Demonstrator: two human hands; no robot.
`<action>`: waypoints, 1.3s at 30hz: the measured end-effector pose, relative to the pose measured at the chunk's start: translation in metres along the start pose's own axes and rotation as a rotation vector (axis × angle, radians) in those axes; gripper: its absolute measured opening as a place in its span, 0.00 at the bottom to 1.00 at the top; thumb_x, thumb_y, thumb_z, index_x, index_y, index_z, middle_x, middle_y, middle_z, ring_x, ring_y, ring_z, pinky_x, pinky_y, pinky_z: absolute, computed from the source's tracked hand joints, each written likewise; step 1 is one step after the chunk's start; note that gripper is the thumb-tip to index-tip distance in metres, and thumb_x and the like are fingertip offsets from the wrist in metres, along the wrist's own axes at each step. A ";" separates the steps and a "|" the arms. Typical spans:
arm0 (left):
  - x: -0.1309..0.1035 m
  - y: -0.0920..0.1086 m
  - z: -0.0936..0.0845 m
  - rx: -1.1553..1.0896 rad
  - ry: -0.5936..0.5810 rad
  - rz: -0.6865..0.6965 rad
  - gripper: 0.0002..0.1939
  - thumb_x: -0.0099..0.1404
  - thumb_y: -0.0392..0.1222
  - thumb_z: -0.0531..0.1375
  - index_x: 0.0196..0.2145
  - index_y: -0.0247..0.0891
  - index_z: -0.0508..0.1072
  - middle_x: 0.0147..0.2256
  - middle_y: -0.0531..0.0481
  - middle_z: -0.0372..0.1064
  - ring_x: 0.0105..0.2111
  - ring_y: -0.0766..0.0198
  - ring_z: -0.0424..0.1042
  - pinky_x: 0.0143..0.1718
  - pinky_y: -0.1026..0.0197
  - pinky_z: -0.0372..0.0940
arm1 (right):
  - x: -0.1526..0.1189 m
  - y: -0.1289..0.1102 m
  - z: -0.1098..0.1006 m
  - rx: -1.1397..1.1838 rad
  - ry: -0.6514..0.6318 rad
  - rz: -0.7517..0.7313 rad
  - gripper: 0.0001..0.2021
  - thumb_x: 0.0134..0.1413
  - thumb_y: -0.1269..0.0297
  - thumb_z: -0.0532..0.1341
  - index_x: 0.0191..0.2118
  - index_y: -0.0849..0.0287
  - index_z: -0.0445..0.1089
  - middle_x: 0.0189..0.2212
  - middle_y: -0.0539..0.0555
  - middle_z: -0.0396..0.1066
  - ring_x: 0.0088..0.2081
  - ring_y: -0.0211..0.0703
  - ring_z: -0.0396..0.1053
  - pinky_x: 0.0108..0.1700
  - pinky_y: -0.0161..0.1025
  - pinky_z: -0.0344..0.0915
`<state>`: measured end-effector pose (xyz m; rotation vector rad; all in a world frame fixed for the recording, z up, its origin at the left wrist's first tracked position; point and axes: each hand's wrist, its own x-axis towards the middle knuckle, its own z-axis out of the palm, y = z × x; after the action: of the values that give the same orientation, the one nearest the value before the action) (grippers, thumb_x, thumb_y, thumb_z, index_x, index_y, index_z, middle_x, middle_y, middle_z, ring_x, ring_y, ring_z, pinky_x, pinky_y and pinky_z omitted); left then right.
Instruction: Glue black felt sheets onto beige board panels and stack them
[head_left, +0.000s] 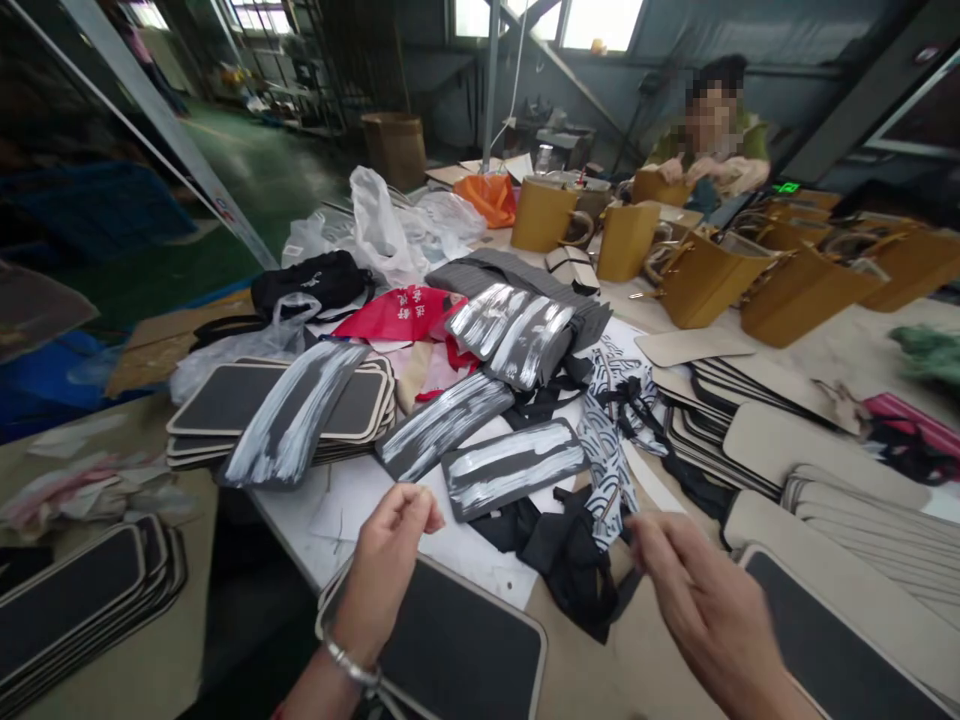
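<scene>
My left hand [390,560], with a bracelet at the wrist, is closed in a pinch above a dark panel with a pale rim [465,640]. Whatever its fingers hold, if anything, is too small to make out. My right hand [705,600] is slightly blurred, its fingers curled in beside a black apron-like cloth [574,560] and a wave-patterned cloth [604,450]. What lies between those fingers is hidden. In front of my hands is a dark grey strip with white smears [517,465]. Another smeared strip [446,420] lies behind it, and one [296,420] rests across stacked panels [225,400].
Fanned beige panels [817,450] cover the right side. Mustard-coloured bags [697,280] stand at the back right, where a person [709,140] sits. Clear plastic bags [382,225], a red cloth [405,312] and a black bag [315,280] lie further back. More panels [82,590] are stacked at left.
</scene>
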<state>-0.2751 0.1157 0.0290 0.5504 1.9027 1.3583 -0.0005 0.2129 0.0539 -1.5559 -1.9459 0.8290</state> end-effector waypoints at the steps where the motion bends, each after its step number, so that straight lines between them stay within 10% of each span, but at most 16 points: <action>1: 0.012 -0.011 0.010 -0.006 -0.029 -0.004 0.17 0.53 0.54 0.57 0.32 0.36 0.69 0.31 0.46 0.70 0.33 0.57 0.70 0.37 0.55 0.65 | 0.015 0.002 0.008 -0.020 -0.032 -0.024 0.13 0.54 0.50 0.52 0.34 0.52 0.67 0.28 0.53 0.69 0.28 0.42 0.67 0.32 0.38 0.63; 8: 0.058 -0.088 0.040 -0.018 -0.031 -0.274 0.28 0.42 0.57 0.58 0.36 0.33 0.68 0.30 0.43 0.71 0.30 0.56 0.72 0.32 0.54 0.66 | 0.119 0.070 0.076 -0.338 -0.098 -0.051 0.15 0.54 0.65 0.47 0.41 0.62 0.68 0.40 0.60 0.70 0.44 0.46 0.66 0.48 0.40 0.59; 20: 0.072 -0.083 0.045 0.019 -0.110 -0.208 0.19 0.45 0.56 0.58 0.23 0.36 0.71 0.19 0.52 0.67 0.20 0.63 0.65 0.21 0.63 0.60 | 0.180 0.113 0.104 -0.408 -0.179 0.074 0.14 0.53 0.67 0.49 0.37 0.60 0.71 0.34 0.58 0.71 0.40 0.46 0.66 0.42 0.37 0.58; 30: 0.070 -0.072 0.041 -0.074 -0.091 -0.311 0.21 0.45 0.51 0.59 0.34 0.35 0.73 0.26 0.50 0.71 0.28 0.60 0.69 0.25 0.62 0.65 | 0.181 0.092 0.093 -0.261 -0.153 0.131 0.06 0.44 0.69 0.52 0.22 0.57 0.64 0.21 0.49 0.68 0.25 0.39 0.65 0.28 0.33 0.57; 39: 0.068 -0.073 0.036 -0.023 -0.068 -0.159 0.30 0.35 0.66 0.62 0.26 0.36 0.75 0.19 0.52 0.68 0.22 0.61 0.66 0.22 0.63 0.62 | 0.146 0.043 0.071 -0.191 0.017 -0.062 0.06 0.46 0.67 0.49 0.22 0.55 0.56 0.22 0.51 0.63 0.27 0.41 0.62 0.31 0.37 0.59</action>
<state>-0.2871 0.1594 -0.0664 0.4187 1.8329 1.2427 -0.0542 0.3516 -0.0237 -1.5942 -2.1013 0.6182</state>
